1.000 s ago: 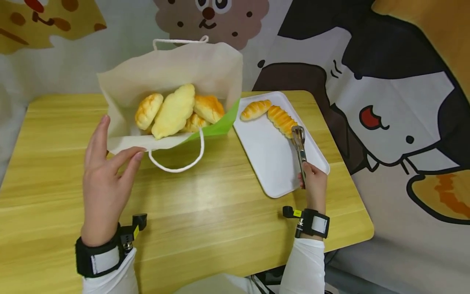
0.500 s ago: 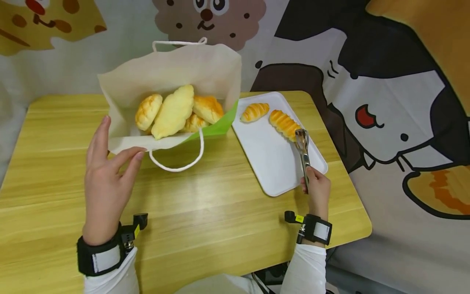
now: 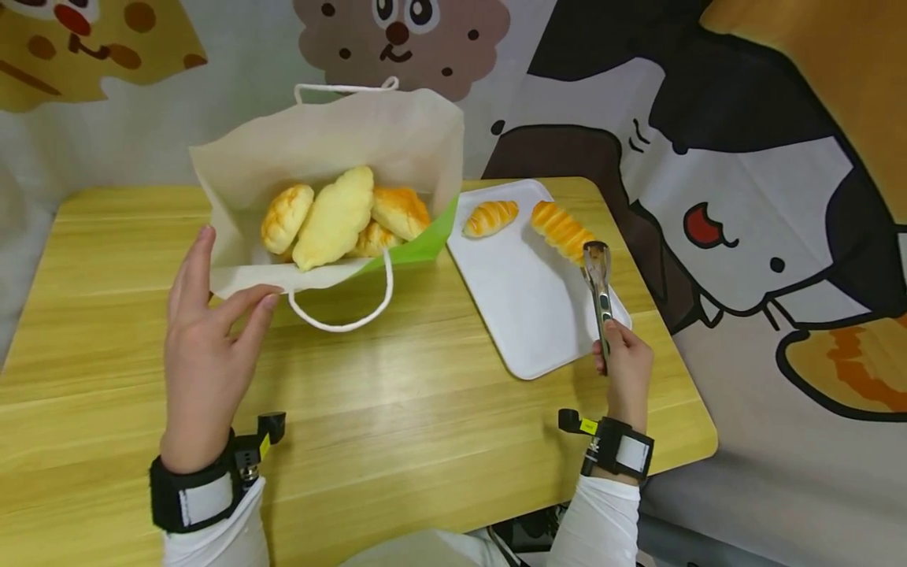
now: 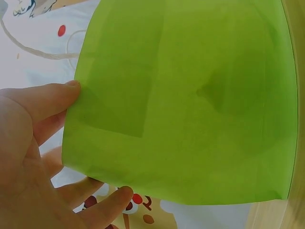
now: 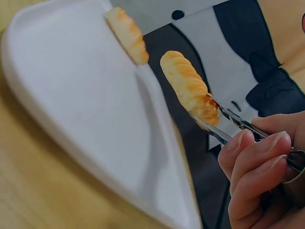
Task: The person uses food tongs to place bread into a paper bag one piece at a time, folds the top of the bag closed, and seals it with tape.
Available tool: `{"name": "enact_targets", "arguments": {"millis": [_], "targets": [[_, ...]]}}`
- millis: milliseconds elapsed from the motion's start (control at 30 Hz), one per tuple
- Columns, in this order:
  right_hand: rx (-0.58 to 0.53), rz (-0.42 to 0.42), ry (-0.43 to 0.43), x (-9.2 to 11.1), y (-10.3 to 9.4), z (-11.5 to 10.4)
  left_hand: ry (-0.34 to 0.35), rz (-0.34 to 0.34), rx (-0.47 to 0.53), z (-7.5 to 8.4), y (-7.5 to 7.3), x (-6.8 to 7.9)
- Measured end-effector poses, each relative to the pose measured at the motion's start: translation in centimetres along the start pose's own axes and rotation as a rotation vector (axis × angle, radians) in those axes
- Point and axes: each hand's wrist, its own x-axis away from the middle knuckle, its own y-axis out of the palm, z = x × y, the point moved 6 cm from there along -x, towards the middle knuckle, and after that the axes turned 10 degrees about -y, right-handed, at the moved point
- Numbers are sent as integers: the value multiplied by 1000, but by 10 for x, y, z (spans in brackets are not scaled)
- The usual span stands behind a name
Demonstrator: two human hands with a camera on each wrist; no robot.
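Note:
My right hand [image 3: 623, 366] grips metal food tongs [image 3: 602, 303]. The tongs clamp one end of a long ridged bread roll [image 3: 560, 228]; in the right wrist view this roll [image 5: 188, 88] hangs clear of the tray. A second, smaller ridged roll [image 3: 490, 218] lies on the white tray [image 3: 527, 315]. With thumb and forefinger, my left hand [image 3: 209, 346] pinches the near rim of a green paper bag [image 4: 190, 95], its other fingers spread along the side. The bag's mouth faces me. Inside lie several breads, including a pale yellow oval bread [image 3: 336, 220] on top; others are partly hidden.
The bag and the tray stand side by side on a wooden table [image 3: 397, 425]. White cord handles [image 3: 343, 325] hang from the bag's near and far rims. A cartoon-printed cloth [image 3: 765, 181] rises behind the table and along its right.
The clamped roll has come up off the tray and moved a little right, with the tongs and right hand. The smaller roll now lies apart from it. The left hand keeps its pinch.

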Motion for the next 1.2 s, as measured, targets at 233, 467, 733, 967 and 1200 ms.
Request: {"name": "enact_targets", "arguments": {"millis": [233, 467, 733, 967, 1200], "targets": [[-18, 18, -30, 7, -6, -18, 6, -4, 7, -1, -1, -1], [-117, 50, -85, 19, -14, -41, 3, -18, -4, -1, 0, -2], [-176, 60, -203, 34, -19, -80, -12, -13, -9, -1, -2, -3], [-204, 6, -333, 52, -19, -116, -10, -13, -16, -1, -3, -4], [-194, -91, -416, 69, -11, -149, -12, -20, -20, -2, -4, -4]]}}
